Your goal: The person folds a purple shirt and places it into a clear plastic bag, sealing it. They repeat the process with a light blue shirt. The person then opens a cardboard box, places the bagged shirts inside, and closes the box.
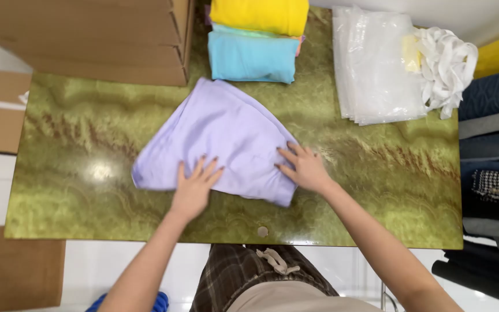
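Your left hand (194,188) lies flat, fingers spread, palm down on the near edge of the lilac cloth (220,136), pinching nothing. Your right hand (302,167) lies flat too, fingers spread, pressing the cloth's near right corner, with the palm partly on the bare bench (76,173). The lilac cloth is folded into a rough fan shape and sits at the middle of the bench, its narrow end pointing to the far edge and its wide end toward the near edge under both your hands. The bench has a glossy green, marbled top with brownish streaks. At the far edge, just beyond the lilac cloth and apart from it, sits a stack of folded cloths: a turquoise one (252,56) nearest you and a yellow one (261,14) behind it, with a thin strip of a paler fold showing between them. At the far right corner lies a pile of clear plastic bags (373,63), and touching its right side, a bundle of white ribbon or strap (449,63). At the far left corner a brown cardboard box (88,37) stands on the bench. Off the right edge, dark folded fabrics (492,173) are stacked. Off the left edge, flat cardboard (4,112) lies on the pale floor. At the near edge, your plaid trousers (244,271) show below the bench.
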